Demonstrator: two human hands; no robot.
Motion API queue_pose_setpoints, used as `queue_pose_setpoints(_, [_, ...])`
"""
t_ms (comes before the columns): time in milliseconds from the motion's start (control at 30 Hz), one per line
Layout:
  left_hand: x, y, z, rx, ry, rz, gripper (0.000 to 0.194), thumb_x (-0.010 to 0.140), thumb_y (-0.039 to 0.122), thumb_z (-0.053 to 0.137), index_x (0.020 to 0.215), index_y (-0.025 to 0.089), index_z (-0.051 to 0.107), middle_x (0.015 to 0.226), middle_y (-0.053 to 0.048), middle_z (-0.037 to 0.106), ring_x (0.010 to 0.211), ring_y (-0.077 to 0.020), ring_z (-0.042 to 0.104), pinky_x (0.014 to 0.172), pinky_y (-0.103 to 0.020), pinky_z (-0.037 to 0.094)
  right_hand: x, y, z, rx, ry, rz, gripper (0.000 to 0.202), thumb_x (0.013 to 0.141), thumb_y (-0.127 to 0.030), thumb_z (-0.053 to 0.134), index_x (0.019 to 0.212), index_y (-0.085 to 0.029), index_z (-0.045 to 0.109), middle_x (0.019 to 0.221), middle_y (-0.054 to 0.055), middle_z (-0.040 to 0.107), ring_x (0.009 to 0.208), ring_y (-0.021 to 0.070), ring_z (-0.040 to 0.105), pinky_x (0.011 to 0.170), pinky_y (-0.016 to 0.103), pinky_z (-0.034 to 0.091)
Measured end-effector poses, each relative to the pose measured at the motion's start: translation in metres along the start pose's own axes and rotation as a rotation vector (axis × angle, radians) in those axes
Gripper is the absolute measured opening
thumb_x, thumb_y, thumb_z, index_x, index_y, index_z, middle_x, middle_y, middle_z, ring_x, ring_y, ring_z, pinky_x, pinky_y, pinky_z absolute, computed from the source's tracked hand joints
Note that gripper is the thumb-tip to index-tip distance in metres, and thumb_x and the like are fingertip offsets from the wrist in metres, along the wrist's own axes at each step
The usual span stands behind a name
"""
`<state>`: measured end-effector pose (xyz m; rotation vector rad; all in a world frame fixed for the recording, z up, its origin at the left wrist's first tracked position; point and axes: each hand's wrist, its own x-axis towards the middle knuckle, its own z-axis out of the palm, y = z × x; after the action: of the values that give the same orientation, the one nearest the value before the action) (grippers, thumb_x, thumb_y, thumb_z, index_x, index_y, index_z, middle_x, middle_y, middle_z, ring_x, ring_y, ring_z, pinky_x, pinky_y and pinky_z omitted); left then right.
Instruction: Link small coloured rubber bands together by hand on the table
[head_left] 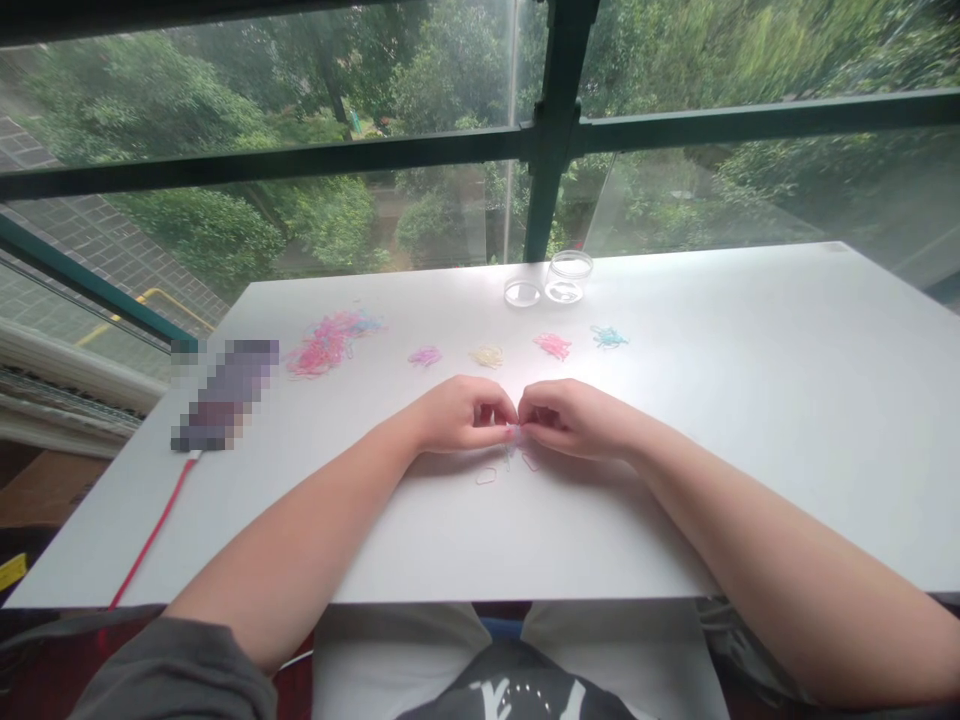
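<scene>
My left hand (pixel 474 415) and my right hand (pixel 564 418) meet over the middle of the white table. Thumb and fingertips are pinched together on both sides. Between the fingertips shows a small bit of pale blue and pink rubber bands (pixel 514 436), mostly covered by the fingers. Just below lie a loose pink rubber band (pixel 486 476) and a second pink one (pixel 530 462). Beyond the hands sit small heaps of rubber bands: purple (pixel 426 356), yellow (pixel 487 356), pink (pixel 553 346) and blue (pixel 609 337).
A larger mixed pile of coloured rubber bands (pixel 330 343) lies at the back left. A clear round jar (pixel 568 278) and a clear lid (pixel 522 292) stand near the far edge. At left rests a blurred-out phone-like object (pixel 229 395) with a red cable (pixel 154 530). Windows rise behind the table (pixel 787 400).
</scene>
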<state>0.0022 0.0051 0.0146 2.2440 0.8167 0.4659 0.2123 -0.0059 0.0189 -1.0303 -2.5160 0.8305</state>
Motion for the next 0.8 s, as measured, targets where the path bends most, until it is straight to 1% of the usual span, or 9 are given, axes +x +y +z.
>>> queue_pose_setpoints(333, [0.0020,0.0039,0.0024,0.023,-0.001,-0.024,0.015,0.075,0.030,0.058,0.076,0.015,0.061,0.068,0.000,0.061,0.059,-0.0085,0.050,0.056,-0.020,0.039,0.0001,-0.0015,0.0012,0.064,0.031,-0.023,0.005,0.074,-0.014,0.052,0.073,-0.016,0.056,0.065,0.000,0.057,0.056,0.0082,0.044,0.053,0.021,0.033])
queue_pose_setpoints(567, [0.0006,0.0030,0.0024,0.051,-0.006,-0.055,0.010,0.074,0.025,0.056,0.074,0.015,0.060,0.068,0.000,0.060,0.061,-0.0091,0.050,0.058,-0.020,0.038,0.0004,0.0003,0.0010,0.064,0.043,-0.035,0.005,0.073,-0.013,0.052,0.072,-0.016,0.055,0.065,-0.001,0.057,0.056,0.0081,0.045,0.052,0.020,0.034])
queue_pose_setpoints(667, [0.0001,0.0035,0.0018,0.045,-0.012,-0.049,0.012,0.074,0.026,0.056,0.076,0.015,0.061,0.069,0.000,0.060,0.061,-0.0093,0.050,0.058,-0.021,0.039,0.0008,0.0008,0.0009,0.060,0.047,-0.037,0.004,0.073,-0.013,0.052,0.071,-0.016,0.055,0.064,-0.001,0.057,0.056,0.0081,0.045,0.052,0.020,0.034])
queue_pose_setpoints(800, [0.0008,0.0041,0.0018,0.034,-0.019,-0.027,0.019,0.071,0.033,0.062,0.078,0.015,0.061,0.070,0.000,0.060,0.062,-0.0098,0.051,0.060,-0.021,0.040,0.0010,0.0001,0.0016,0.048,0.055,-0.026,0.004,0.074,-0.014,0.052,0.072,-0.016,0.056,0.064,0.000,0.057,0.055,0.0083,0.046,0.052,0.020,0.034])
